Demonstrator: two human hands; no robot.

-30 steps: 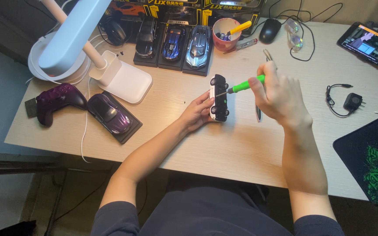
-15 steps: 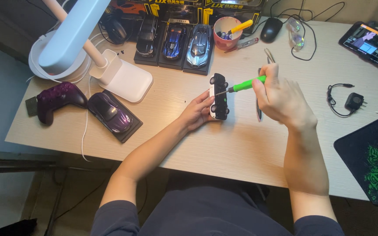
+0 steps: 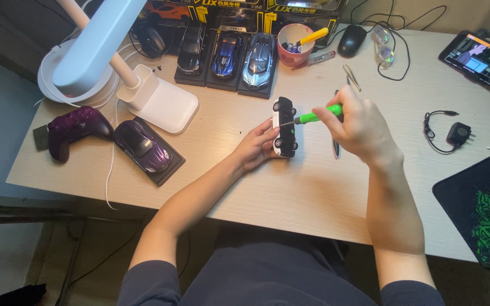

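Left hand point(image 3: 254, 148) cupping white toy car point(image 3: 284, 126), turned underside up on surface point(image 3: 313, 187) near middle, grip closed around its side, likely steadying it for tool. Right hand point(image 3: 358, 124) pinching green-handled screwdriver point(image 3: 313, 118), grip closed on handle, tip pressing into car's underside. Three model cars on black bases point(image 3: 228, 56) sitting behind; purple car point(image 3: 142, 146) and purple game controller point(image 3: 75, 127) lying at left beside white desk lamp point(image 3: 114, 62). Pale wood surface, cluttered; dark floor below.
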